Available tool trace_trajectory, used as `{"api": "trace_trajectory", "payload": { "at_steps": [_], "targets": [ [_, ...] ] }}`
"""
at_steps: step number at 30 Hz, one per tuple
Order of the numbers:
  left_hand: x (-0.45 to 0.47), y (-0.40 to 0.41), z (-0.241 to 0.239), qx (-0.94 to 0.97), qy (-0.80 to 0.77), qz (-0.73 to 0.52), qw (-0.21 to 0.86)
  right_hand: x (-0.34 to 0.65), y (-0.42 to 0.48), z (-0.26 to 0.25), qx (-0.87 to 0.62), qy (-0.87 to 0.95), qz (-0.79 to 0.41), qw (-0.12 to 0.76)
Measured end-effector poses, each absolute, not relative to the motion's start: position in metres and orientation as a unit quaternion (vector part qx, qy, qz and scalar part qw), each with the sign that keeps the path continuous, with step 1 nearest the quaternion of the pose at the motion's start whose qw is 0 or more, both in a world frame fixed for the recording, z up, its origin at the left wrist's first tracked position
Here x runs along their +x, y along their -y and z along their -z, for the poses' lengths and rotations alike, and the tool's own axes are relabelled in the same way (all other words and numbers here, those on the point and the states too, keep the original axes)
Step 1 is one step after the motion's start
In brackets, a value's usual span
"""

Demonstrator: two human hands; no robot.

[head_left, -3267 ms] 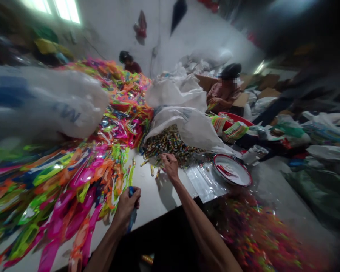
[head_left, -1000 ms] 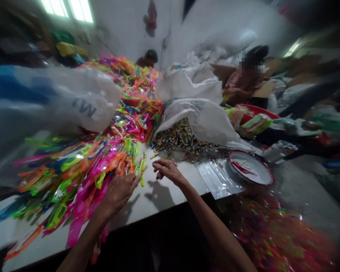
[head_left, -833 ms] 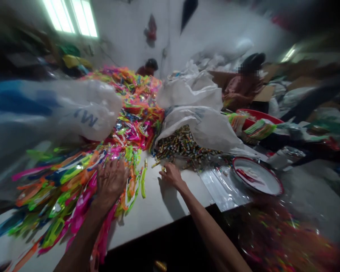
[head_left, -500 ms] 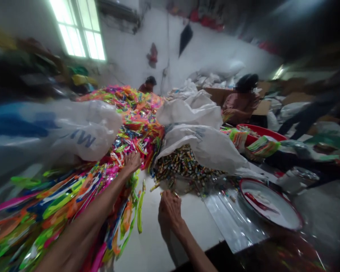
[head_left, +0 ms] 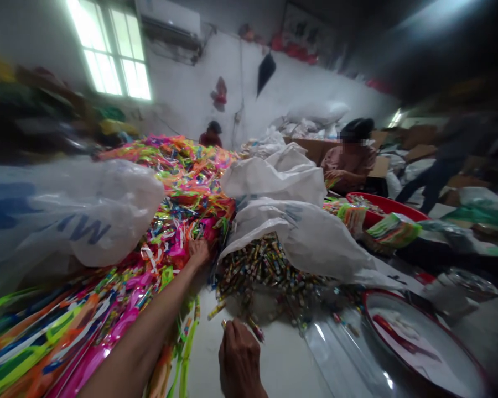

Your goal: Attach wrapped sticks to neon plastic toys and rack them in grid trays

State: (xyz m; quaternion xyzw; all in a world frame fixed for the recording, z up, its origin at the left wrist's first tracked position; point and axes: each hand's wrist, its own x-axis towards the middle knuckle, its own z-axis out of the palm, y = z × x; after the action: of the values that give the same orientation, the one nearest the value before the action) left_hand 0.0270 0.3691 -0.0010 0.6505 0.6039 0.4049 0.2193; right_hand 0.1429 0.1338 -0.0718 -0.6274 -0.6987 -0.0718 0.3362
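My left hand [head_left: 200,251] reaches into a heap of bright plastic ribbon strips [head_left: 178,193], touching it near its right edge; the fingers are partly buried and blurred. Closer to me, my right hand [head_left: 240,354] is closed just above the white tabletop [head_left: 286,359]. A small pale tip of a short tube [head_left: 224,324] pokes out at its fingertips. Beyond that hand, many short patterned tubes [head_left: 265,262] spill from the mouth of a white woven sack [head_left: 302,232]. Long neon strips [head_left: 66,337] lie beneath and left of my left forearm.
A bulging clear plastic bag [head_left: 108,210] stands at the left. On the right are flat clear plastic bags [head_left: 340,348] and a red-rimmed basin [head_left: 419,337] holding a red-handled tool. Two people sit beyond the heaps, near a red tub [head_left: 402,207]; another person stands far right.
My left hand has moved slightly right and lower in the ribbon heap. My right hand has drawn back towards me, away from the tubes. The view has tilted up a little.
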Motion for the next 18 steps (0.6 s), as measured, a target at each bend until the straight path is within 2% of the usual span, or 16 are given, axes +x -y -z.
{"api": "trace_trajectory", "payload": {
  "at_steps": [6,12,15,18],
  "targets": [
    [0.015,-0.357,-0.025,0.533,-0.675,-0.428,0.279,0.145,-0.131,0.064,-0.604,0.711,0.089,0.349],
    [0.013,-0.296,-0.065,0.456,-0.583,-0.535,0.407,0.144,-0.123,0.057,-0.619,0.702,0.03,0.351],
    [0.02,-0.248,-0.07,0.426,-0.514,-0.552,0.5,0.146,-0.127,0.047,-0.652,0.661,-0.064,0.367],
    [0.022,-0.192,-0.062,0.391,-0.471,-0.538,0.58,0.159,-0.131,0.03,-0.655,0.565,-0.249,0.436]
  ]
}}
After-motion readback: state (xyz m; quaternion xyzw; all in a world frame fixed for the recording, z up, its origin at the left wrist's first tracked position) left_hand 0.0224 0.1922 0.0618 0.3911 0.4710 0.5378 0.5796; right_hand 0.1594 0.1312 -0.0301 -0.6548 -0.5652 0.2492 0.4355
